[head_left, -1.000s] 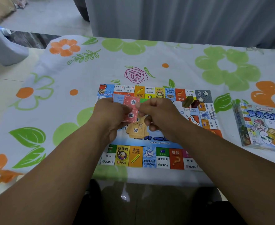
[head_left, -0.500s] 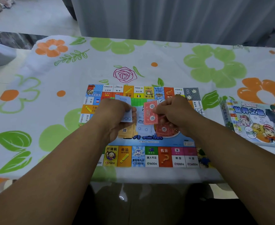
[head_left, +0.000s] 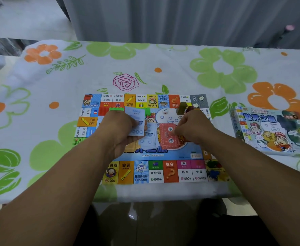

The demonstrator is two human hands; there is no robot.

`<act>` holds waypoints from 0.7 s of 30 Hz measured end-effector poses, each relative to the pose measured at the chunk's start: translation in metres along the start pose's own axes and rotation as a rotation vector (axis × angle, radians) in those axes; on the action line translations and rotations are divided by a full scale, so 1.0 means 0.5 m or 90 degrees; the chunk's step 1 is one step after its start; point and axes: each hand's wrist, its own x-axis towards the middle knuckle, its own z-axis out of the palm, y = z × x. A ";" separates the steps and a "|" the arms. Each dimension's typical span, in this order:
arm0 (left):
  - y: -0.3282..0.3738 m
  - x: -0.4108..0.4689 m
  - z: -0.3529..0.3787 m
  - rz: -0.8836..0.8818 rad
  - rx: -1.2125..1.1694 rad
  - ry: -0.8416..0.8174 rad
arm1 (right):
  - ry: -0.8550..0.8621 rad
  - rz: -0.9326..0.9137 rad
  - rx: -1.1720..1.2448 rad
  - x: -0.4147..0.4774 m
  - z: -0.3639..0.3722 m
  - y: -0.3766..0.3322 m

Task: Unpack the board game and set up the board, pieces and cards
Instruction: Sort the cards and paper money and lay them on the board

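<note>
The colourful paper game board (head_left: 145, 172) lies unfolded on the floral tabletop (head_left: 181, 71), with the white die (head_left: 165, 111) on it. My left hand (head_left: 120, 128) pinches pale blue paper notes (head_left: 136, 121). My right hand (head_left: 193, 126) has its fingers curled at the red card pile (head_left: 168, 137), and I cannot tell if they grip it. Sorting the cards remains.

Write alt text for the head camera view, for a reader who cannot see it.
A person's left hand holds blue paper notes above a game board while the right hand grips the edge of red cards lying at its middle. A die and small pieces sit near its far edge; the game box lies to the right on a floral tablecloth.
</note>
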 end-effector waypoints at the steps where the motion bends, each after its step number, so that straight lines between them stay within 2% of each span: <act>1: -0.001 0.001 -0.001 0.004 0.007 0.001 | 0.004 -0.012 -0.007 -0.001 0.002 -0.003; 4: -0.004 -0.002 -0.003 0.019 0.026 -0.004 | -0.023 -0.073 0.055 -0.015 0.010 -0.021; 9: -0.003 -0.006 -0.010 0.043 0.046 -0.009 | -0.158 -0.129 0.243 -0.051 0.031 -0.068; 13: -0.002 -0.008 -0.019 0.052 0.053 -0.005 | -0.140 -0.160 0.262 -0.058 0.054 -0.091; 17: 0.003 -0.001 -0.029 0.008 -0.003 0.036 | -0.121 -0.121 0.276 -0.046 0.054 -0.094; 21: 0.011 -0.005 -0.043 -0.004 -0.046 0.056 | -0.175 -0.026 0.211 -0.034 0.052 -0.074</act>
